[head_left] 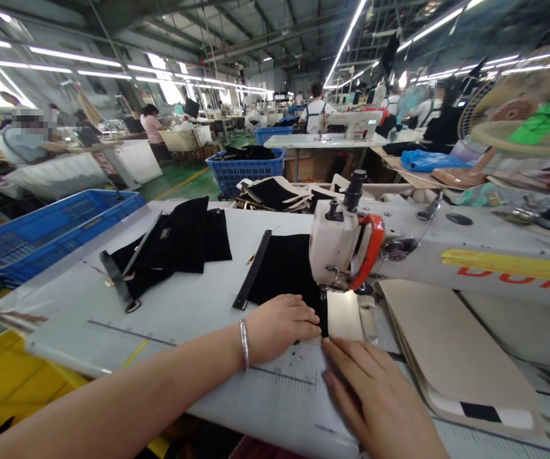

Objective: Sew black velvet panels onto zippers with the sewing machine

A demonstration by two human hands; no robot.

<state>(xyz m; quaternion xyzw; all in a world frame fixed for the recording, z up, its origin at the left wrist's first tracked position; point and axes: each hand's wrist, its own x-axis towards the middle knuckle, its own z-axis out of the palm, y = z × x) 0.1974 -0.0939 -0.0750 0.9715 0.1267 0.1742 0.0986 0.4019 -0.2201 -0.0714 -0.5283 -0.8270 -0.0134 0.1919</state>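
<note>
A black fabric piece (284,264) lies on the sewing machine table, its right edge beside the presser foot and partly under the machine head (334,245). A dark strip (254,268) with a small gold-coloured metal fitting runs along its left end. My left hand (282,325) rests flat on the fabric's near edge, fingers stretched to the right. My right hand (375,389) lies palm down on the table, fingers extended, with its fingertips at the fabric's near corner and close to my left fingertips. Whether the right fingertips pinch the corner is hard to see.
Several more black pieces (174,239) lie stacked at left. Beige panels (461,344) are piled under the machine arm at right. Blue crates (55,229) stand left, a yellow crate (21,389) below. Beyond the table are cut pieces (279,191), a fan (508,115) and people at work.
</note>
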